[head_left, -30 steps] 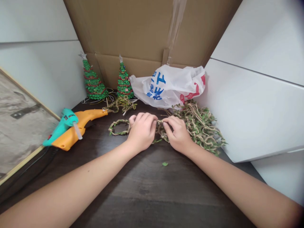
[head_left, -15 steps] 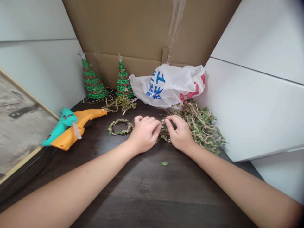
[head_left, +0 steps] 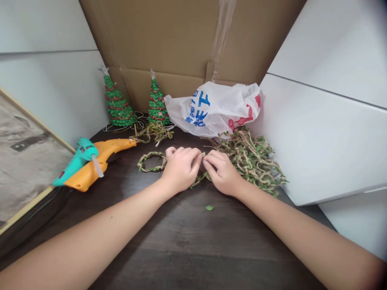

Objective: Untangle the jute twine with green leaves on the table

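Note:
My left hand (head_left: pixel 182 169) and my right hand (head_left: pixel 221 172) meet over the middle of the dark table, fingertips close together. Both pinch a length of leafy twine garland (head_left: pixel 198 180), brown cord with small green leaves; part of it hangs below my left fingers, and most is hidden by the hands. Left of my left hand a small wreath ring (head_left: pixel 151 161) of the same leafy twine lies flat, its right edge partly covered by the hand. Beside my right hand is a tangled heap of leafy twine (head_left: pixel 256 161).
A teal and orange glue gun (head_left: pixel 90 163) lies at left. Two small green Christmas trees (head_left: pixel 120 106) stand at the back, with loose twine (head_left: pixel 154 132) before them. A white plastic bag (head_left: pixel 216 108) rests against the cardboard (head_left: pixel 169 36). One loose leaf (head_left: pixel 209 208) lies in front.
My right hand has moved slightly left, bringing its fingertips close to my left hand's. My left hand has shifted a little left and the garland between them has moved with it.

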`<act>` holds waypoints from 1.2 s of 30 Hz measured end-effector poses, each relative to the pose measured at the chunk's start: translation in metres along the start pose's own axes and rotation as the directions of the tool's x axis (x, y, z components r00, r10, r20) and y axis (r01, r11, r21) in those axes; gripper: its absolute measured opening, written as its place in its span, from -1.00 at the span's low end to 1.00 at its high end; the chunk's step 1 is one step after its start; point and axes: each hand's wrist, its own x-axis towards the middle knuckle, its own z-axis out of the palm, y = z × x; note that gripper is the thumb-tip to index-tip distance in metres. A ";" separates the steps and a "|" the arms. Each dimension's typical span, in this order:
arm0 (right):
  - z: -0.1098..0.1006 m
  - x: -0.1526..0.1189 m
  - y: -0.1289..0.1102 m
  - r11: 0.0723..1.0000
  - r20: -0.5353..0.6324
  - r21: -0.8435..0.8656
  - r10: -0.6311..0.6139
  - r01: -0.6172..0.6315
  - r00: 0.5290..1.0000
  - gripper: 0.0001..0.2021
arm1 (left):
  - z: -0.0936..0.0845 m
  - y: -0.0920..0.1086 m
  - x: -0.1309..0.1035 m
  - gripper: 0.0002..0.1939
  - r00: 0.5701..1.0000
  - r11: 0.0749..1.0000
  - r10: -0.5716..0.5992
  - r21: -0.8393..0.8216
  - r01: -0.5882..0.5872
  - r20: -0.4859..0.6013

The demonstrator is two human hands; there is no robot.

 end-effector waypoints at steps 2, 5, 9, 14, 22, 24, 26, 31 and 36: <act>0.000 0.000 0.000 1.000 -0.033 0.014 0.006 -0.006 0.999 -0.79 | 0.000 0.000 0.000 -0.75 1.000 0.999 -0.019 0.039 0.019 -0.003; -0.001 0.001 0.000 0.996 -0.148 0.075 0.056 -0.046 0.987 -0.79 | 0.001 0.001 0.000 -0.74 0.998 0.997 -0.051 0.065 0.053 -0.021; -0.001 0.002 0.003 0.990 -0.221 0.067 0.135 -0.123 0.966 -0.79 | 0.000 0.002 -0.001 -0.75 0.998 0.994 -0.052 0.090 0.055 -0.038; 0.002 0.001 0.005 0.993 -0.130 -0.051 0.099 -0.107 0.986 -0.80 | -0.002 0.005 -0.002 -0.72 0.999 0.999 -0.002 0.041 0.004 -0.050; 0.003 -0.001 0.004 0.995 -0.159 0.000 0.099 -0.101 0.982 -0.79 | 0.003 -0.003 0.001 -0.75 0.998 0.999 -0.043 0.020 0.044 -0.040; 0.003 0.000 0.005 0.991 -0.161 -0.029 0.122 -0.129 0.979 -0.79 | 0.003 -0.003 0.001 -0.75 0.996 0.997 -0.067 0.031 0.068 -0.051; 0.003 0.000 0.006 0.990 -0.148 -0.055 0.123 -0.132 0.981 -0.78 | 0.003 -0.001 0.000 -0.78 0.998 0.998 -0.048 0.042 0.050 -0.045; 0.002 0.000 0.005 0.991 -0.150 -0.047 0.118 -0.126 0.982 -0.78 | 0.001 0.000 0.000 -0.73 0.999 0.998 0.021 0.063 -0.022 0.026; 0.002 0.000 0.003 0.985 -0.190 -0.049 0.154 -0.166 0.970 -0.77 | 0.002 -0.002 0.002 -0.68 0.998 0.998 -0.064 0.031 0.063 0.009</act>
